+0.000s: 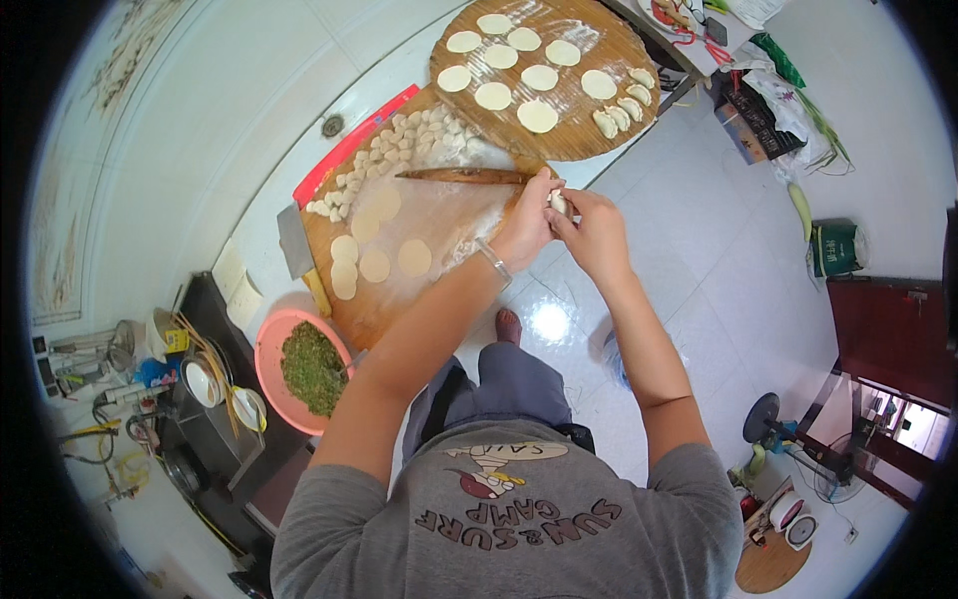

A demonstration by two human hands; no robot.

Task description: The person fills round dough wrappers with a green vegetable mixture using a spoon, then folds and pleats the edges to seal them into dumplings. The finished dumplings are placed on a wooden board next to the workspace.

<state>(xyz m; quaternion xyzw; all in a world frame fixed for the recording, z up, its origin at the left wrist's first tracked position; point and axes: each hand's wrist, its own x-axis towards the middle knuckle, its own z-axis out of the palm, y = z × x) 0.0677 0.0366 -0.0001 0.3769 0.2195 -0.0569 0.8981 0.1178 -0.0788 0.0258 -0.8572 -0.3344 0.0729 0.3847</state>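
Observation:
A pale dumpling (560,204) is pinched between my two hands, just past the right edge of the wooden board. My left hand (526,228), a bracelet at its wrist, curls around the dumpling from the left. From the right, the fingers of my right hand (593,236) close on its edge. Beside my left hand a wooden rolling pin (464,175) lies across the floured board (384,314). Several flat round wrappers (414,258) rest on that board, with many small dough pieces (399,142) heaped along its far side.
A round board (519,100) beyond holds spaced-out wrappers and several folded dumplings (619,115). A cleaver (295,243) lies at the left board edge. Nearer, a pink bowl (264,354) contains green chopped filling (312,369). Bags (836,250) stand on the tiled floor at right.

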